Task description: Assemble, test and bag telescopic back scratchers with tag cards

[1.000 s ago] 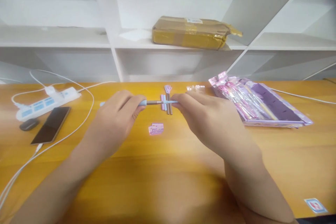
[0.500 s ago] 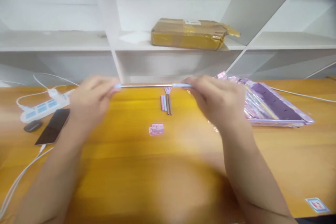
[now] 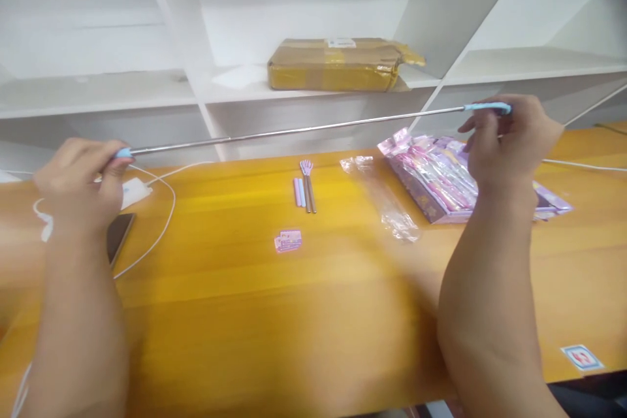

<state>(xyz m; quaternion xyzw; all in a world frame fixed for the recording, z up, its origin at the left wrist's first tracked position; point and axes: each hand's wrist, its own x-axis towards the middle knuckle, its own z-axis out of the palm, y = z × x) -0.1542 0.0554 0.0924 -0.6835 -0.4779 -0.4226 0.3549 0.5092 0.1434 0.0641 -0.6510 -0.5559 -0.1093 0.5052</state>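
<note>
A long thin metal rod (image 3: 304,128) with light blue ends stretches between my hands above the table. My left hand (image 3: 85,176) is closed round its blue left end. The blue right end, partly covered by fingers, is pinched in my right hand (image 3: 507,134), which is higher. Below the rod on the table lie two metal rods (image 3: 310,192) with a purple claw-shaped head at the top, beside a pink tube (image 3: 297,192) and a blue tube (image 3: 302,192). Small pink cards (image 3: 289,241) lie nearer to me.
A purple box (image 3: 441,209) of wrapped items stands at right, with clear plastic wrappers (image 3: 399,225) beside it. At left are a phone (image 3: 117,235), a power strip (image 3: 134,192) and white cables. A taped carton (image 3: 333,68) rests on the shelf; a sticker (image 3: 582,357) lies front right.
My hands have moved far apart, and the metal rod between them is now much longer. Its right end has risen. The view has shifted slightly, and the clear wrappers show more fully.
</note>
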